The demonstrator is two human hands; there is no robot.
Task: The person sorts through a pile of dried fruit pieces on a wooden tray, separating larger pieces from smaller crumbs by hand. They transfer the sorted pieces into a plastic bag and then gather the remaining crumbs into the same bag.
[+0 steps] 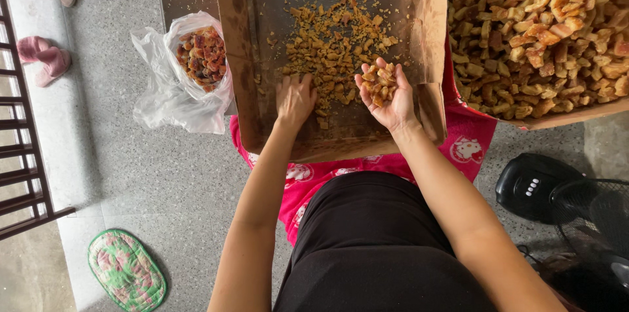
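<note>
below, speckled stone floor [164,181]; left hand [295,99] spread flat, right hand [386,92] cupping fried pieces [380,82].

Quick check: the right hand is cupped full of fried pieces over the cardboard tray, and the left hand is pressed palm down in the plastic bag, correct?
Not quite. The left hand is palm down in the cardboard tray, on the crumbs, not in the plastic bag beside it. The right hand does cup fried pieces. The head view shows this.
</note>
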